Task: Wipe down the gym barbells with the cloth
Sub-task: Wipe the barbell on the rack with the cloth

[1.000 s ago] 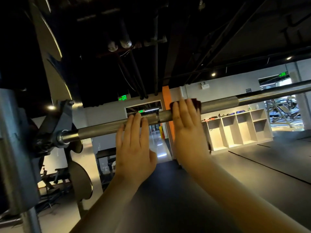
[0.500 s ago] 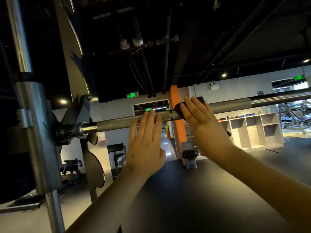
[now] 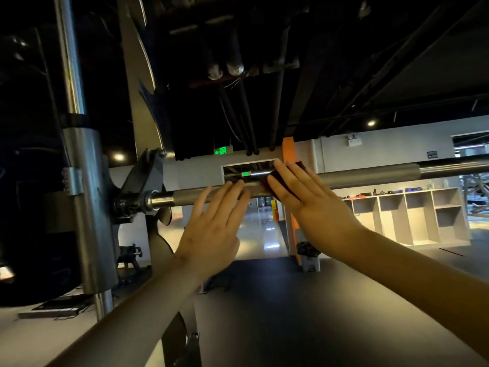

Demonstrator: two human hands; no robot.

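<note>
From the rack [image 3: 87, 207] at left, the barbell [image 3: 370, 177] runs left to right, rising slightly. Our left hand [image 3: 211, 229] rests straight, flat fingers on it; just right of it, our right hand [image 3: 315, 205] presses the dark cloth [image 3: 301, 166] flat-fingered against the bar, whose longer stretch lies rightward.

The right hand [image 3: 315, 207] slid the cloth [image 3: 265, 182] left along the bar [image 3: 370, 176], closer to the left hand [image 3: 211, 229], which also shifted left, fingers tilting rightward.
</note>
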